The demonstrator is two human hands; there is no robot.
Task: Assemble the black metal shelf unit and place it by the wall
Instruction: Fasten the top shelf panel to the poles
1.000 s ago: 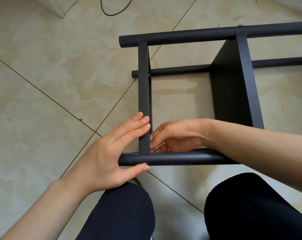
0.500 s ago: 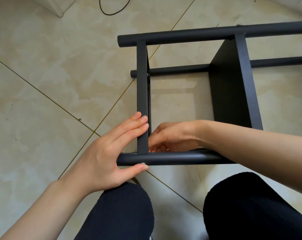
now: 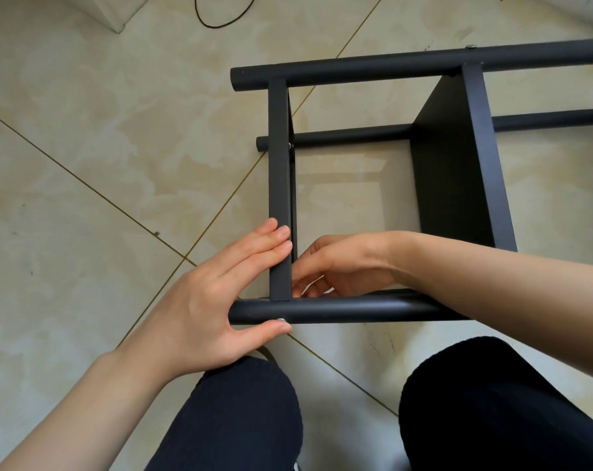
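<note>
The shelf unit (image 3: 451, 171) lies on its side on the tiled floor (image 3: 84, 164), btwn my knees. My left hand (image 3: 217, 300), fingers straight, thumb under the near tube (image 3: 349, 309), braces the corner joint w/ its bolt (image 3: 281, 320). My right hand (image 3: 342, 266) reaches inside, fingers curled, prob. at a fastener; can't tell what it holds.

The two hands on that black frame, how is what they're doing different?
The left hand lies outside the shelf frame, straight fingers along the end crossbar and thumb under the near tube. The right hand reaches inside the frame with curled fingers at the corner joint; what it pinches is hidden. Both work at one corner.
</note>
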